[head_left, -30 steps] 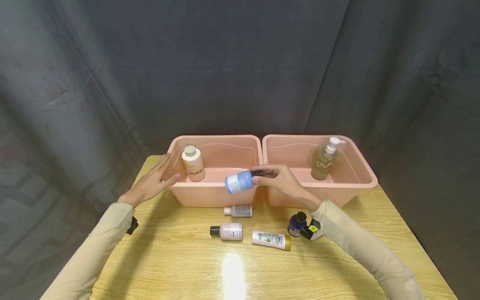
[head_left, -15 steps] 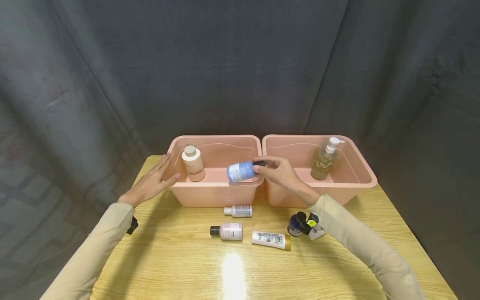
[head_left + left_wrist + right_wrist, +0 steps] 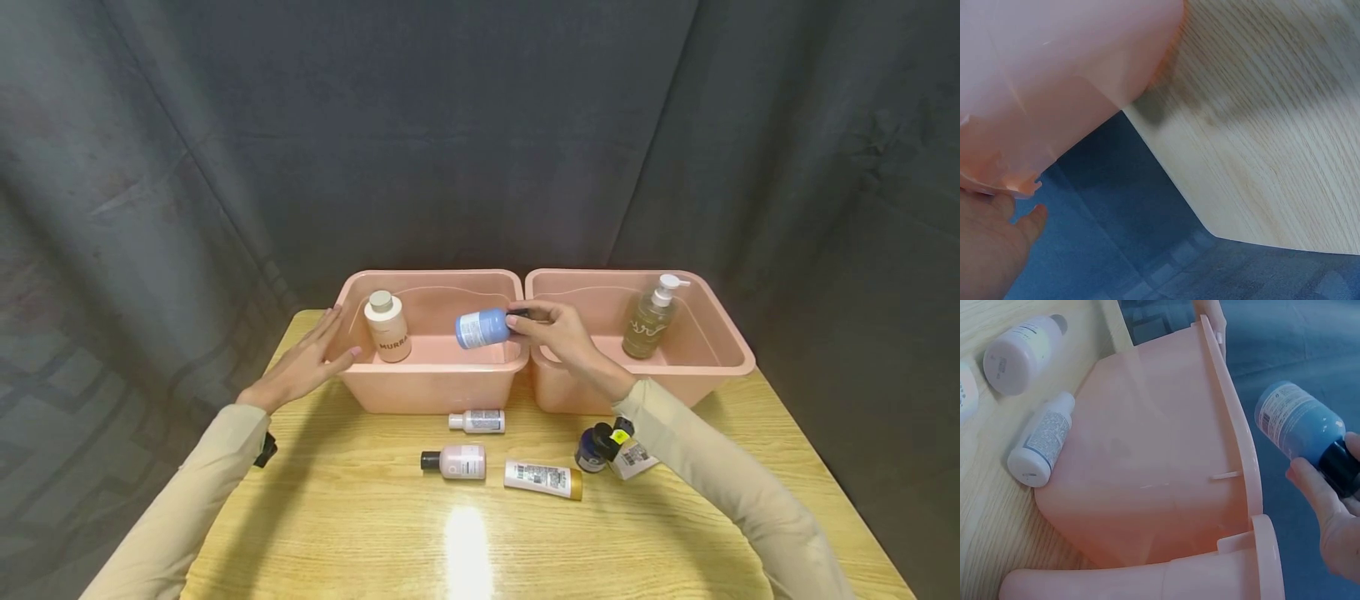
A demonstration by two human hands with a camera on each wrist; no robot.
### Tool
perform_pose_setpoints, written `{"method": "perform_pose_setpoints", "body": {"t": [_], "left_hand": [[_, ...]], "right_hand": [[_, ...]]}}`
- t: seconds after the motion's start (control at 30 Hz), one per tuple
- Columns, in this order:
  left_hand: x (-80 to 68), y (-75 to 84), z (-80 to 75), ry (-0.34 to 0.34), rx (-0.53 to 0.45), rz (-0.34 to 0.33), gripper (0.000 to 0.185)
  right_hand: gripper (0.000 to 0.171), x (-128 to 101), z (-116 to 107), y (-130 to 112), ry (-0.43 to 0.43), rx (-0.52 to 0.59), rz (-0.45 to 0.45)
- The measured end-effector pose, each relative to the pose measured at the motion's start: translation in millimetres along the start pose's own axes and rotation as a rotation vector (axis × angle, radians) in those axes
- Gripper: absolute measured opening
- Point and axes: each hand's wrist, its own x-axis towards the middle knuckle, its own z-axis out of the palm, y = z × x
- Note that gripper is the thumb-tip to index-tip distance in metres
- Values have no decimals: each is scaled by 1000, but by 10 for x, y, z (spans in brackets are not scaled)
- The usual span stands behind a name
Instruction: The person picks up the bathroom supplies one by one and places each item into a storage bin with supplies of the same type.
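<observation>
By its black cap, my right hand (image 3: 558, 335) pinches a small blue bottle (image 3: 482, 328), which tilts nearly level over the right part of the left pink bin (image 3: 431, 369). In the right wrist view the blue bottle (image 3: 1300, 422) shows a white label, with a fingertip along its neck. My left hand (image 3: 303, 362) rests on the left rim of that bin, fingers stretched out; the left wrist view has the hand (image 3: 997, 237) at the rim too. A white bottle (image 3: 387, 329) with a pale cap stands inside the bin's left end.
The right pink bin (image 3: 645, 371) holds a pump bottle (image 3: 649, 321). On the wooden table (image 3: 337, 517) lie a small white bottle (image 3: 480, 421), a pink bottle (image 3: 459, 462) and a gold-capped tube (image 3: 542, 479). A dark blue bottle (image 3: 589, 452) and a white box (image 3: 633, 460) sit near the right sleeve.
My right hand has lifted the blue bottle up and away from me, from in front of the left bin's front rim to over its inside. My left hand has stayed in place.
</observation>
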Motion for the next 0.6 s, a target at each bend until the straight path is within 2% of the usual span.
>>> {"method": "perform_pose_setpoints", "body": {"t": [0.27,0.6], "left_hand": [[10,1,6,5,-5,3,86],[17,22,4,3,-3,1,86]], "right_hand": [[38,65,12,-41,13,6,-8],[36,149,35,-101,32,4,50]]}}
